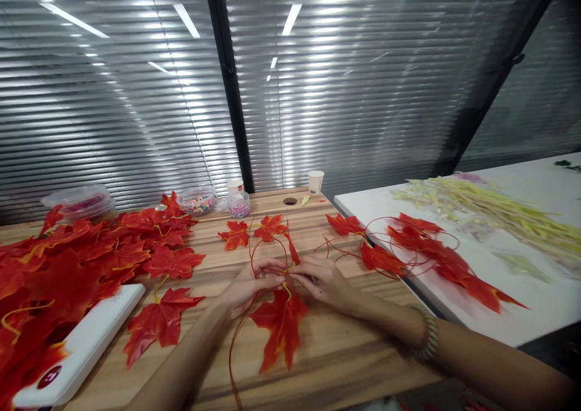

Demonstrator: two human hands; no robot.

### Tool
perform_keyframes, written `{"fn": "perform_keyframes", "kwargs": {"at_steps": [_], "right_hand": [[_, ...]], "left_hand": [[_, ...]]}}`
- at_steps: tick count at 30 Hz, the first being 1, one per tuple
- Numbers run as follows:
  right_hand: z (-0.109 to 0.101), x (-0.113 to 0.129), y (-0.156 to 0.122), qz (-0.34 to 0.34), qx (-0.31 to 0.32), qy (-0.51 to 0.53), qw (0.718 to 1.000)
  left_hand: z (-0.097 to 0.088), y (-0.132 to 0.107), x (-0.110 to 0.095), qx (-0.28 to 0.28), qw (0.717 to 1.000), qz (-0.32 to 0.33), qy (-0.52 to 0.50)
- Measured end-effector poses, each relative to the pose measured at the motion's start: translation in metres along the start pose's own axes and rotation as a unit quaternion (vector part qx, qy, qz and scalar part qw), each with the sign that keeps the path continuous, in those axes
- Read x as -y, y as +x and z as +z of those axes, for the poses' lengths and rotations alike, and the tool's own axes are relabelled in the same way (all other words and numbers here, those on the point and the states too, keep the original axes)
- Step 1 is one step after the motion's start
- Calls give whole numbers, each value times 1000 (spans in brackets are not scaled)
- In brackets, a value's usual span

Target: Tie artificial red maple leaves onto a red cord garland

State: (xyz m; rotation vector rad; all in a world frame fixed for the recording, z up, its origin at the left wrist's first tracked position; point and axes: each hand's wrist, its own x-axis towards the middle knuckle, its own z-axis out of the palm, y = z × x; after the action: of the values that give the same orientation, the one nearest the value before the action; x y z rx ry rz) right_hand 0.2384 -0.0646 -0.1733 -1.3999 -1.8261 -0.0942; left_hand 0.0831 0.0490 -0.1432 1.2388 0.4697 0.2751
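My left hand (247,287) and my right hand (323,282) meet over the wooden table (336,356), fingers pinched together on the yellow stem of a red maple leaf (279,326) and a thin red wire vine (254,253). The leaf lies flat just below my fingers. The wire loops up past two smaller leaves (254,232) and trails toward me near the table edge. A beaded bracelet (429,336) sits on my right wrist.
A big heap of red leaves (68,259) covers the left side, partly over a white box (86,344). Bead tubs (197,202), a small jar (238,205) and a paper cup (315,182) stand at the back. A leafed vine (431,253) and yellow-green stems (499,214) lie on the white table (535,314).
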Motion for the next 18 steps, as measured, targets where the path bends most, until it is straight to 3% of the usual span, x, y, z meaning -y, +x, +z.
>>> {"fn": "perform_keyframes", "kwargs": {"at_steps": [18], "right_hand": [[-1,1,2,11,4,3,1000]], "left_hand": [[3,2,2,-26,1000,12,-12]]}}
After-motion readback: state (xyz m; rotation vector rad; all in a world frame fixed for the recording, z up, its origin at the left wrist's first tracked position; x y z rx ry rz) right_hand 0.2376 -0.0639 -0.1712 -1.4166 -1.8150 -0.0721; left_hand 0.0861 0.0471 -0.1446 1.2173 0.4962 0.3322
